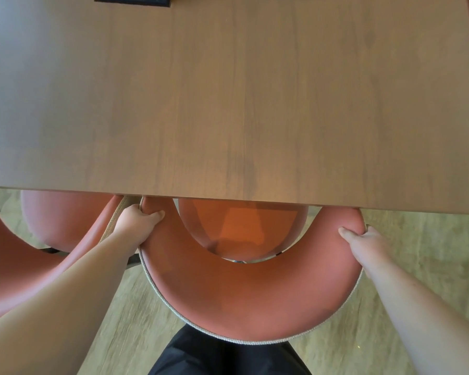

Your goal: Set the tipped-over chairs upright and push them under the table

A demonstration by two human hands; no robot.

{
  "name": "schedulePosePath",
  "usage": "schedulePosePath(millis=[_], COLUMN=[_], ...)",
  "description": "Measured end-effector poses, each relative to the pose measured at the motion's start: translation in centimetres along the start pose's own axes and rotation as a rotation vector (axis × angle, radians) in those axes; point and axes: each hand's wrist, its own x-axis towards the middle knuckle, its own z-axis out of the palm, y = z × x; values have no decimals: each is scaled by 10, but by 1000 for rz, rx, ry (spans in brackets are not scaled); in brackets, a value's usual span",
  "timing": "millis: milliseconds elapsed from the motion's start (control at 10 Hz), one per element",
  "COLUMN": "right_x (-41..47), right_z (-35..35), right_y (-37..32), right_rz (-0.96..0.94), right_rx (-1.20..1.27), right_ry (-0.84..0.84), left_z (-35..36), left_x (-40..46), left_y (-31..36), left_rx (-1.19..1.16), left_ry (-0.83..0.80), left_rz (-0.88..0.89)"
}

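Upright chair [249, 299] at the near edge of the table [228, 104], seat [243, 228] tucked partly under the tabletop. Curved, horseshoe-shaped backrest in terracotta upholstery, smooth on the inner face, edged along the outer rim with pale woven fabric. Round seat in the same colour, brighter orange where light falls on it. Both backrest tips touching or just under the table edge.

Left hand [136, 221] clamped on the left tip of the backrest, thumb on the inner face, fingers curled over the top and outer side. Right hand [363, 239] gripping the right tip likewise, thumb pressed flat on the inner face, other fingers wrapped round the outside and mostly hidden. Forearms bare, reaching forward.

Second chair [65, 220] of the same kind just beside, to the left, also upright with seat partly under the table. Dark panel [132, 0] set in the tabletop at the far edge. Black trousers [228, 355] right behind the backrest. Pale wood-grain floor [417, 253] below.
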Motion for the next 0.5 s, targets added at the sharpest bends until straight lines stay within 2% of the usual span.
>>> schedulePosePath(millis=[200, 400, 500], right_x=[-17, -74, -102], right_z=[-5, -7, -3], right_y=[-2, 11, 30], right_rz=[8, -80, -128], right_rx=[-52, 130, 247], right_ry=[-1, 72, 85], left_z=[-8, -45, -68], left_x=[-34, -98, -131], left_y=[-1, -37, -55], left_rx=[-58, -379, -450], left_ry=[17, -36, -71], left_rz=[51, 111, 183])
